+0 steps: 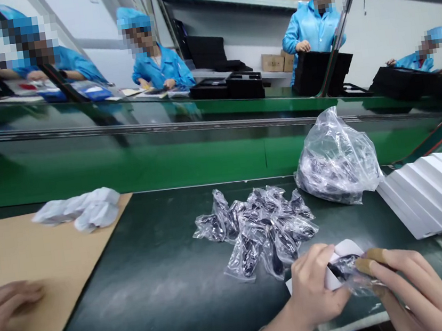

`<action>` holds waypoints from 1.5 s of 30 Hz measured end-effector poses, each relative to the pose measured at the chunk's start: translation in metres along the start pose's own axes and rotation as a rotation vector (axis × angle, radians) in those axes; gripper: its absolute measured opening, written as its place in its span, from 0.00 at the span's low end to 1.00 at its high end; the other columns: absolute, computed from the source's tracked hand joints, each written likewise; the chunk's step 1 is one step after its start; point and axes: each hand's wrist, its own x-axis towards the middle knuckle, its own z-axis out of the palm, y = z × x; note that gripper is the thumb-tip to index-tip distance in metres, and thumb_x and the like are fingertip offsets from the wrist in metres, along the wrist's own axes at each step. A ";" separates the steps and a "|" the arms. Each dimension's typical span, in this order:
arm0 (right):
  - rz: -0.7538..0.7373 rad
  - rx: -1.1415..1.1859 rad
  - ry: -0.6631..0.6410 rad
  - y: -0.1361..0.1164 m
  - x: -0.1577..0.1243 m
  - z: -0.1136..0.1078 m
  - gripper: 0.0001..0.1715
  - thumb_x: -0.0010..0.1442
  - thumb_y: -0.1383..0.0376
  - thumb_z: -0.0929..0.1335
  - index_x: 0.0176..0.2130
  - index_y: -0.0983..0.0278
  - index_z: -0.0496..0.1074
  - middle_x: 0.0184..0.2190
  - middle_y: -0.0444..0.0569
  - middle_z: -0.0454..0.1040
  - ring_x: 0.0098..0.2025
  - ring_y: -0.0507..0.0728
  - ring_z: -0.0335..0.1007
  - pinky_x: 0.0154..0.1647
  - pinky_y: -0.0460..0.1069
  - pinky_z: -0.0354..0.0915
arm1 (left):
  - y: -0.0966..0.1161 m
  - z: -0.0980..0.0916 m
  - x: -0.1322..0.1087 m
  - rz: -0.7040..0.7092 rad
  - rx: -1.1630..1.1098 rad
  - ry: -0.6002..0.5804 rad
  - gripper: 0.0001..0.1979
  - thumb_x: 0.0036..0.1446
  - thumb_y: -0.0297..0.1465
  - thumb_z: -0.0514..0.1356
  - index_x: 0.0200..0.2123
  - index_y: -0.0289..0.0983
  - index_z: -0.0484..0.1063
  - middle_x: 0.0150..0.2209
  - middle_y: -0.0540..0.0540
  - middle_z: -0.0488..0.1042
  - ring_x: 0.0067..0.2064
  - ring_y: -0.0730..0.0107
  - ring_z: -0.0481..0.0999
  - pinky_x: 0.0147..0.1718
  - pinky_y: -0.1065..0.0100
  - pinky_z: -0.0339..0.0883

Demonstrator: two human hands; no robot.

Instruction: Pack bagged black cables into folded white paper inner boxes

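My left hand (pixel 316 288) is closed around a small white box (pixel 349 248), tilted near the table's front edge. Pinched in my right hand (pixel 415 286) is a black item in a clear plastic bag (pixel 346 265), partly inside the box's open end. Tan covers sit on two of that hand's fingertips. Just beyond the box lies a loose pile of similar bagged black items (pixel 258 225) on the dark green tabletop (pixel 146 282). Their exact kind is hard to make out through the shiny plastic.
A large clear bag (pixel 337 162) of more such items stands behind the pile. White flat boxes (pixel 434 195) are stacked at right. Another person's hand (pixel 11 309) rests over brown cardboard (pixel 55 261), near white crumpled pieces (pixel 83 208). Co-workers in blue sit and stand beyond the raised green ledge (pixel 164 164).
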 end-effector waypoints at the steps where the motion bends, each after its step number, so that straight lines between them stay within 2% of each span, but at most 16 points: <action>1: -0.040 -0.029 -0.036 0.001 -0.001 0.000 0.19 0.59 0.81 0.63 0.47 0.67 0.71 0.42 0.53 0.74 0.43 0.55 0.70 0.44 0.50 0.66 | 0.002 0.000 0.001 -0.004 0.004 0.004 0.19 0.65 0.44 0.50 0.48 0.35 0.64 0.33 0.41 0.78 0.32 0.62 0.81 0.28 0.66 0.76; 5: -0.155 -0.162 -0.151 0.003 0.006 -0.001 0.19 0.62 0.76 0.60 0.46 0.64 0.73 0.41 0.50 0.78 0.41 0.56 0.71 0.41 0.52 0.62 | 0.007 0.001 0.004 -0.021 -0.007 0.013 0.17 0.65 0.42 0.50 0.48 0.35 0.63 0.32 0.42 0.78 0.32 0.63 0.82 0.30 0.67 0.76; 7: -0.129 -0.183 -0.145 0.001 0.012 0.000 0.18 0.65 0.74 0.58 0.43 0.63 0.74 0.39 0.49 0.78 0.41 0.56 0.70 0.41 0.52 0.60 | 0.007 0.003 0.004 -0.023 -0.031 0.003 0.17 0.65 0.42 0.51 0.47 0.36 0.63 0.32 0.43 0.78 0.32 0.63 0.82 0.30 0.67 0.76; 10: -0.061 -0.133 -0.136 -0.005 0.024 0.001 0.21 0.68 0.72 0.55 0.38 0.63 0.74 0.32 0.48 0.76 0.34 0.54 0.67 0.37 0.51 0.59 | 0.006 0.004 0.003 -0.023 -0.072 -0.025 0.17 0.64 0.43 0.52 0.47 0.36 0.63 0.31 0.43 0.77 0.32 0.63 0.82 0.28 0.67 0.76; 14: 0.023 -0.035 -0.166 -0.006 0.027 -0.010 0.18 0.64 0.76 0.58 0.38 0.64 0.74 0.30 0.47 0.72 0.30 0.52 0.62 0.33 0.48 0.60 | 0.003 0.002 0.002 -0.032 -0.098 -0.021 0.19 0.61 0.44 0.57 0.49 0.37 0.62 0.34 0.43 0.77 0.33 0.62 0.82 0.30 0.65 0.77; 16: 0.036 -0.036 -0.083 0.000 0.016 -0.020 0.15 0.61 0.77 0.63 0.43 0.65 0.74 0.35 0.50 0.73 0.34 0.53 0.65 0.36 0.48 0.64 | 0.001 0.003 0.003 -0.046 -0.097 0.025 0.19 0.61 0.43 0.59 0.48 0.38 0.61 0.34 0.43 0.77 0.33 0.63 0.81 0.30 0.65 0.77; 20: 0.035 -0.091 0.053 0.014 -0.011 -0.034 0.25 0.55 0.77 0.70 0.52 0.62 0.72 0.43 0.52 0.72 0.40 0.56 0.70 0.40 0.50 0.67 | -0.003 0.010 0.005 -0.063 -0.095 0.087 0.16 0.59 0.38 0.61 0.45 0.40 0.61 0.33 0.46 0.75 0.31 0.66 0.79 0.27 0.67 0.75; 24: -0.002 -0.099 0.054 0.015 -0.016 -0.026 0.30 0.54 0.81 0.67 0.55 0.64 0.71 0.45 0.56 0.71 0.42 0.58 0.70 0.41 0.52 0.68 | -0.002 0.018 0.006 -0.035 -0.105 0.087 0.15 0.57 0.38 0.62 0.42 0.41 0.61 0.34 0.46 0.76 0.30 0.67 0.80 0.27 0.68 0.76; 28: -0.025 -0.083 -0.045 0.011 -0.012 -0.016 0.25 0.59 0.78 0.63 0.55 0.67 0.69 0.48 0.59 0.70 0.46 0.60 0.70 0.46 0.54 0.69 | -0.002 0.019 0.008 -0.081 -0.096 0.072 0.13 0.56 0.38 0.62 0.37 0.41 0.60 0.33 0.47 0.77 0.29 0.67 0.80 0.26 0.70 0.75; 30: -0.034 -0.105 -0.046 0.010 -0.007 -0.014 0.23 0.60 0.78 0.63 0.54 0.69 0.69 0.47 0.60 0.71 0.46 0.60 0.69 0.47 0.54 0.68 | -0.002 0.019 0.007 -0.121 -0.098 0.062 0.13 0.55 0.38 0.62 0.37 0.41 0.60 0.33 0.47 0.77 0.29 0.68 0.80 0.26 0.70 0.74; 32: -0.034 -0.119 -0.060 0.009 0.003 -0.011 0.20 0.61 0.78 0.62 0.52 0.70 0.70 0.45 0.60 0.71 0.44 0.59 0.68 0.45 0.54 0.68 | -0.003 0.020 0.005 -0.123 -0.091 0.088 0.15 0.55 0.38 0.63 0.40 0.40 0.61 0.33 0.46 0.77 0.29 0.68 0.80 0.26 0.70 0.75; 34: -0.066 -0.094 -0.118 0.005 0.016 -0.005 0.18 0.63 0.77 0.59 0.47 0.69 0.71 0.41 0.57 0.72 0.39 0.56 0.68 0.40 0.51 0.69 | -0.002 0.023 -0.001 -0.069 -0.095 0.130 0.20 0.56 0.39 0.63 0.47 0.38 0.61 0.35 0.45 0.76 0.31 0.66 0.80 0.28 0.68 0.76; 36: -0.088 -0.057 -0.164 -0.001 0.028 0.002 0.20 0.63 0.78 0.55 0.41 0.68 0.72 0.35 0.54 0.72 0.33 0.54 0.65 0.35 0.49 0.68 | -0.003 0.026 -0.007 -0.023 -0.106 0.150 0.28 0.56 0.40 0.63 0.55 0.37 0.57 0.37 0.43 0.76 0.33 0.64 0.81 0.30 0.67 0.78; 38: -0.069 -0.036 -0.165 -0.005 0.034 0.007 0.23 0.61 0.79 0.53 0.37 0.66 0.72 0.31 0.52 0.72 0.30 0.54 0.64 0.32 0.48 0.67 | -0.004 0.027 -0.013 -0.031 -0.093 0.146 0.32 0.55 0.39 0.65 0.57 0.38 0.55 0.39 0.42 0.76 0.34 0.63 0.81 0.32 0.65 0.79; 42: -0.033 -0.010 -0.115 -0.003 0.022 0.006 0.24 0.59 0.81 0.55 0.48 0.67 0.70 0.41 0.53 0.75 0.41 0.54 0.72 0.42 0.49 0.69 | -0.009 0.021 -0.019 -0.126 -0.060 0.118 0.34 0.50 0.39 0.69 0.55 0.38 0.58 0.39 0.42 0.75 0.35 0.61 0.81 0.34 0.63 0.79; 45: 0.004 0.045 -0.018 -0.001 0.013 0.006 0.20 0.59 0.79 0.63 0.48 0.66 0.70 0.43 0.52 0.75 0.45 0.55 0.71 0.46 0.50 0.69 | -0.011 0.018 -0.017 -0.157 -0.078 0.108 0.34 0.49 0.40 0.70 0.54 0.38 0.59 0.38 0.43 0.75 0.34 0.62 0.81 0.34 0.62 0.79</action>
